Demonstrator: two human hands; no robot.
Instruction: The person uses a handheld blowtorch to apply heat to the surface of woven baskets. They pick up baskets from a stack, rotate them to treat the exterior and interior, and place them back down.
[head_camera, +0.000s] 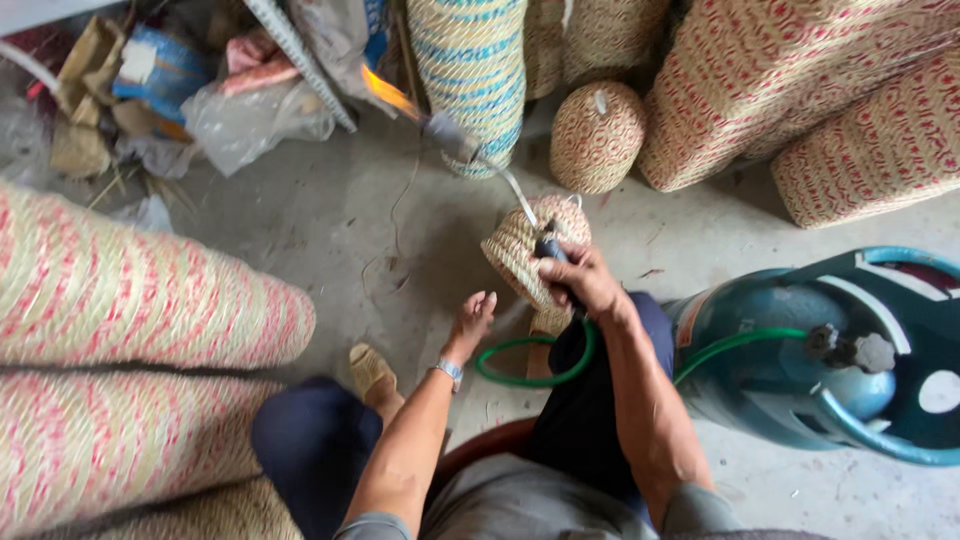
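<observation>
While the big stuff crowds the edges, the action sits dead centre. Long rolls of woven matting (130, 300), straw-coloured with red pattern, lie stacked at the person's left, and more red-patterned woven baskets (800, 90) lean along the top right. A teal gas cylinder (800, 350) lies on its side at the right, with a green hose (530, 365) looping from its valve across the concrete floor (330, 220) and under the person's knee.

Smaller again: a little woven basket (520, 250) rests on the floor just past the knees, tipped so its side faces up. The right hand (580, 285) is clenched round the dark handle of a gas torch (470, 150), whose thin metal tube runs up and away to a burner head spitting an orange flame (385, 92) toward the top left. So the flame is pointed well off the small basket right now, closer to the blue-striped roll (470, 70) behind. The left hand (472, 320) is released, fingers loose, holding nothing, hovering near the basket but not touching.

Looks like the singeing step, burning stray fibres off the weave. Judging from this, the next move calls for that free hand steadying or turning the basket, and the flame brought round without lingering on one spot.
</observation>
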